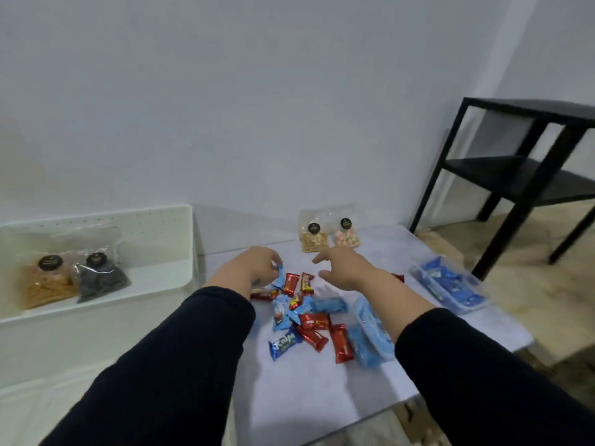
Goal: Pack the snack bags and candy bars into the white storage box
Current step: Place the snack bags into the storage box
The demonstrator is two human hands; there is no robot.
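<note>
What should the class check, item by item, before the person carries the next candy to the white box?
1. Left hand pinches a blue candy wrapper: ok.
2. Right hand free, fingers spread: ok.
3. White storage box open, with room: ok.
4. All four snack bags boxed: not ok; two bags stand by the wall.
5. Candy pile cleared: not ok.
6. Wrapper grip secure: cannot tell.

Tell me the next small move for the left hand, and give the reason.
Probably carry the blue candy bar leftward to the white storage box and drop it in. The left hand already pinches that wrapper at the pile's far edge, and the box, holding two snack bags, sits open just to its left. The right hand hovers open, holding nothing.
</note>
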